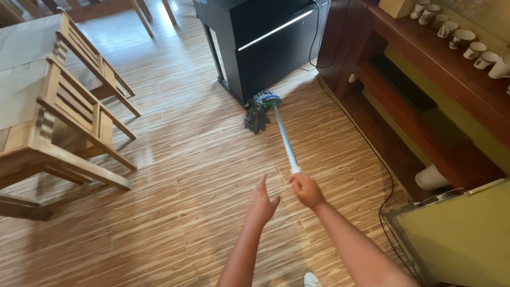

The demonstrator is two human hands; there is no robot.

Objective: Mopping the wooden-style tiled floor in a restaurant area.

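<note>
Both bare forearms rise from the bottom edge toward the centre of the frame, the right hand (306, 189) curled into a closed fist just right of centre, the left hand (263, 202) just beside it, open, its fingers spread and pointing up, gripping nothing.

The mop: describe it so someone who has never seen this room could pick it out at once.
Start at the tall black cabinet standing on the striped wooden floor. At the foot of its near corner lies a dark, shaggy mop head. From it a thin pale blue handle slants back to the right hand, shut on its white end; nothing else here is long, thin and blue.
</note>
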